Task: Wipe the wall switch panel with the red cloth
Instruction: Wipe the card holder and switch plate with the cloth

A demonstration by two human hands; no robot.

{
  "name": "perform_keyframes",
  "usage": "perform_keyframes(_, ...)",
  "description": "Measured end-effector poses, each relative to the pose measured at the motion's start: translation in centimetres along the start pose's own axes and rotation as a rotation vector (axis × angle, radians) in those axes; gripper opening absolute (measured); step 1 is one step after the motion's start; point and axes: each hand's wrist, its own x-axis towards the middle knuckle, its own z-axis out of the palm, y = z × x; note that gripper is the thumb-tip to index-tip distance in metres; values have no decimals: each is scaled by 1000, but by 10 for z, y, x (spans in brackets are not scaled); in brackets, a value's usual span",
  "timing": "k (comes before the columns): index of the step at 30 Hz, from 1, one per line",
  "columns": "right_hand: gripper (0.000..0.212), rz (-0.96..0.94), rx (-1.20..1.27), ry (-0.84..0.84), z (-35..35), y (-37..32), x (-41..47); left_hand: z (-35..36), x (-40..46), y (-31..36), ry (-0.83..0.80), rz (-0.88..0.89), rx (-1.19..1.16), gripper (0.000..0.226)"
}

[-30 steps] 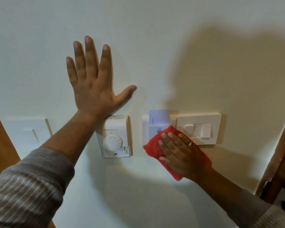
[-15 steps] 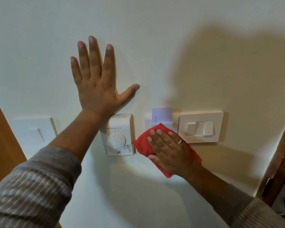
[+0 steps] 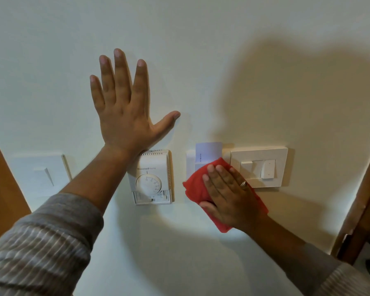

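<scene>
My right hand (image 3: 229,195) presses the red cloth (image 3: 195,188) flat against the wall, over the lower part of a white key-card holder (image 3: 190,161) with a pale card (image 3: 208,151) standing in it. The cloth's upper right corner touches the left edge of the white switch panel (image 3: 260,166), whose two rocker switches stay uncovered. My left hand (image 3: 124,110) lies flat on the bare wall above the thermostat, fingers spread, holding nothing.
A white dial thermostat (image 3: 151,178) hangs just left of the cloth, partly behind my left wrist. A plain white plate (image 3: 41,174) sits further left beside a wooden edge (image 3: 2,178). A wooden door frame (image 3: 363,199) runs down the right side.
My right hand slid the cloth left along the wall, off the switch panel's corner toward the card holder, then back slightly right. My left hand stayed flat on the wall.
</scene>
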Motion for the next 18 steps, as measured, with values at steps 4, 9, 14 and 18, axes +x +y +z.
perform_keyframes(4, 75, 128, -27, -25, 6, -22, 21, 1, 0, -1, 12, 4, 8, 107)
perform_keyframes(9, 60, -104, 0, -94, -5, -10, 5, 1, -2, -2, -2, 9, -13, 107)
perform_keyframes(14, 38, 124, 332, -52, -25, -16, 15, 1, -2, -4, -19, 11, -16, 107)
perform_keyframes(18, 28, 628, 475, 116, -38, -21, 25, -2, -1, -3, -51, 14, -9, 107)
